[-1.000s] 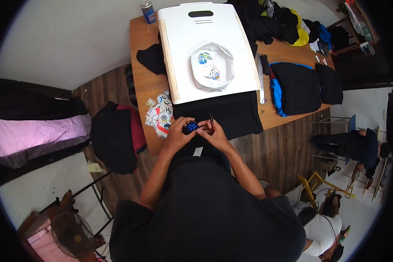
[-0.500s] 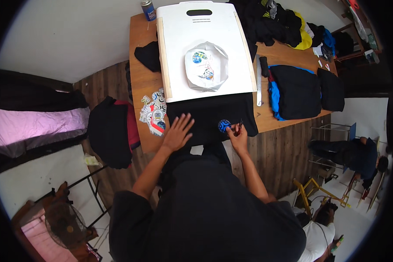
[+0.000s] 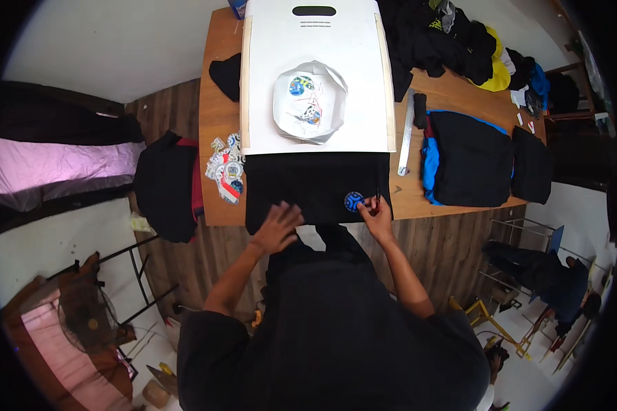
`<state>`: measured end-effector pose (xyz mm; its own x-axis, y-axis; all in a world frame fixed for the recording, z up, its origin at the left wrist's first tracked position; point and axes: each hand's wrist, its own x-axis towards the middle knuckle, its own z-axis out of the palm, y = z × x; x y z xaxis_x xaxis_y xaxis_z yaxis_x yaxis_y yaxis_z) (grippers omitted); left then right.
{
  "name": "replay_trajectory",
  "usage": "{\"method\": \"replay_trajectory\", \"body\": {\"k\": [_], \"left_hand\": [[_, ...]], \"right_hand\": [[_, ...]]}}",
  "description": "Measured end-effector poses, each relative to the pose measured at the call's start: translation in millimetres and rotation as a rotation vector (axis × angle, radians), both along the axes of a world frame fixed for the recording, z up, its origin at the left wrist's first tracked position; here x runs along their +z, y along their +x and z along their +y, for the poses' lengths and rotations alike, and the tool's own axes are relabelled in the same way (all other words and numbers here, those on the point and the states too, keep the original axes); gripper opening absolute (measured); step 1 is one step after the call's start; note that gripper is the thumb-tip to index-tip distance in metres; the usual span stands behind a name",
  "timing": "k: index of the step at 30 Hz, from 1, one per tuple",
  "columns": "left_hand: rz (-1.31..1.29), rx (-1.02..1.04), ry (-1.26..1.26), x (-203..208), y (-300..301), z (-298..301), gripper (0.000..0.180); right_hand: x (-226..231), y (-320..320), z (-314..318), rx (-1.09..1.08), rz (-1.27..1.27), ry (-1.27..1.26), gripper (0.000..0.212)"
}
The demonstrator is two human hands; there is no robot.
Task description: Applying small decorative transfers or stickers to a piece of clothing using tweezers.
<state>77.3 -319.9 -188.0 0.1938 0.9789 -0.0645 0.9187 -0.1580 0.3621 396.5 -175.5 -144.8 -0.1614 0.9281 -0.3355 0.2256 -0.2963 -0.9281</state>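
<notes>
A round blue-and-black patch (image 3: 354, 201) is pinched between the thumb and fingers of my right hand (image 3: 377, 220). A thin dark tool, perhaps small scissors or tweezers (image 3: 378, 194), also sticks up from that hand; its kind is hard to make out. Black fabric (image 3: 301, 181) lies flat beneath the patch, its far part covered by a white board (image 3: 363, 82). My left hand (image 3: 278, 227) is over the fabric's near left edge, fingers spread and slightly blurred, holding nothing. On the board sits a white paper container (image 3: 337, 103) with several colourful round cutouts inside.
Left of the fabric lies a pile of printed cutouts (image 3: 225, 171). A metal ruler (image 3: 406, 133) and folded black garments (image 3: 469, 157) are on the right of the wooden table (image 3: 432, 92). Dark clothes (image 3: 452, 51) heap at the back right; other garments (image 3: 166, 185) hang on the left.
My left hand has drawn back toward me, from lying on the fabric to its near edge. My right hand keeps the patch and dark tool in nearly the same place. The whole view has shifted slightly.
</notes>
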Motion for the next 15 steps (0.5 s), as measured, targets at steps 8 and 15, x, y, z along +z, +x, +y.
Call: {"method": "replay_trajectory", "body": {"k": [8,15], "left_hand": [[-0.179,-0.067,-0.020,34,23,46,0.050],[-0.047,-0.701,-0.045,-90,9,-61,0.053]], "right_hand": [[1,31,11,0.054,-0.008,0.021,0.029],[7,45,13,0.052,0.076,0.013,0.036]]}}
